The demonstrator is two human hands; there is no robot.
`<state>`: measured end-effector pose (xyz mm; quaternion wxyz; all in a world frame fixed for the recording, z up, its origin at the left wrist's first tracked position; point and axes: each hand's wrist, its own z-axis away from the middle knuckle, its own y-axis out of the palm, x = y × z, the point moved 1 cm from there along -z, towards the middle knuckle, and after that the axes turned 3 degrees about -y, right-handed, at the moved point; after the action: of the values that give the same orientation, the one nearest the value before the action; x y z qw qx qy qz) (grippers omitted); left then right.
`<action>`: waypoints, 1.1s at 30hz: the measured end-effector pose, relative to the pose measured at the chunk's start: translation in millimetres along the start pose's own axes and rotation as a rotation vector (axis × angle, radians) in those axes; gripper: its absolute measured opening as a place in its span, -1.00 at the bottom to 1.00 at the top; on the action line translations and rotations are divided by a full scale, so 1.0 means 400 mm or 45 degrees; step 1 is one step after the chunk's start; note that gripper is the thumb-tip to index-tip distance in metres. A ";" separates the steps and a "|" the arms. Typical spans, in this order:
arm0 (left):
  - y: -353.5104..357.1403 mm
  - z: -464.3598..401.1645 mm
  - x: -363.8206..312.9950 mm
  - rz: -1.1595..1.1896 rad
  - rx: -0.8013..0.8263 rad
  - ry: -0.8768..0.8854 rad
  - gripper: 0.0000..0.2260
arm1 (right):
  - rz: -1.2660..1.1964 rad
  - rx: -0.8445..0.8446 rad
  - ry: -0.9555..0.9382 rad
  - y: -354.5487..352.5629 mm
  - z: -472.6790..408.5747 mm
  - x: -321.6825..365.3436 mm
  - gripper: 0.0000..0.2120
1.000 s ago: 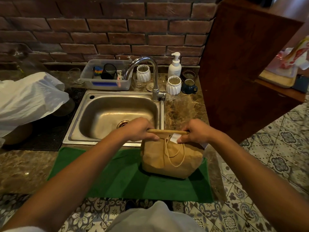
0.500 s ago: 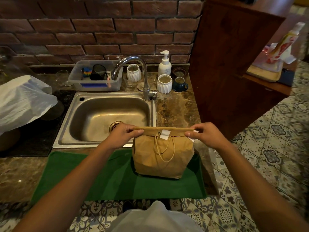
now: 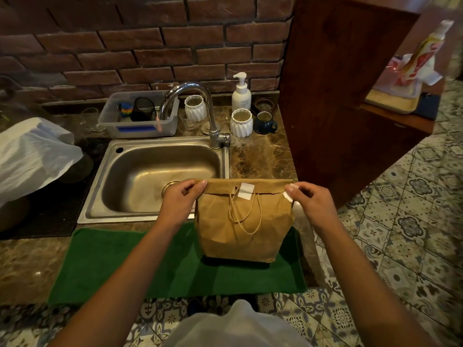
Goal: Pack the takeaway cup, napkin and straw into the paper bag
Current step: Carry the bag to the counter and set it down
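A brown paper bag stands upright on a green mat, its top folded over toward me and held by a white sticker. Its string handles hang down the front. My left hand pinches the left end of the folded top. My right hand pinches the right end, with a bit of white paper under the fingers. The cup, napkin and straw are not visible; the bag's inside is hidden.
A steel sink with a tap lies just behind the bag. Behind it stand a plastic tub, white ribbed cups, a blue mug and a soap pump. A white plastic bag lies left; a wooden cabinet rises right.
My hands have slid apart from near the bag's middle to the two ends of its folded top. The fold now lies flat with the sticker showing. The view has shifted slightly.
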<state>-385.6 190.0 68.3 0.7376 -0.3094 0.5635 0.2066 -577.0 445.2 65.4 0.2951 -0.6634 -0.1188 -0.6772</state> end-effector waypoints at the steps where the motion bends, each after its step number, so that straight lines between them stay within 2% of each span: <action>1: 0.003 0.001 -0.012 0.001 0.025 0.014 -0.89 | -0.042 -0.041 0.011 -0.009 0.007 0.009 -0.92; 4: 0.022 0.000 -0.045 0.015 0.098 0.031 -0.87 | -0.121 -0.142 0.016 -0.040 0.035 0.036 -0.90; 7: 0.052 -0.008 -0.083 0.043 0.130 0.061 -0.93 | -0.147 -0.240 -0.008 -0.067 0.082 0.062 -0.89; 11: 0.091 -0.029 -0.131 0.020 0.285 0.108 -0.92 | -0.063 -0.425 0.006 -0.094 0.164 0.082 -0.87; 14: 0.126 -0.039 -0.159 0.031 0.421 0.143 -0.88 | -0.048 -0.611 0.024 -0.107 0.241 0.093 -0.87; 18: 0.210 -0.005 -0.203 -0.004 0.628 0.211 -0.92 | -0.015 -0.907 0.053 -0.125 0.374 0.100 -0.91; 25: 0.449 0.188 -0.285 -0.067 1.166 0.458 -0.93 | 0.066 -1.499 0.167 -0.209 0.724 0.079 -0.91; 30: 0.636 0.401 -0.313 -0.041 1.475 0.576 -0.93 | 0.047 -1.838 0.220 -0.248 0.993 0.056 -0.94; 33: 0.754 0.556 -0.311 -0.050 1.636 0.624 -0.93 | 0.045 -2.019 0.269 -0.276 1.160 0.030 -0.87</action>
<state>-460.8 566.8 158.9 0.6296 0.1413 0.7191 -0.2579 -253.5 786.9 145.1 -0.2440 -0.6097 0.4373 -0.6144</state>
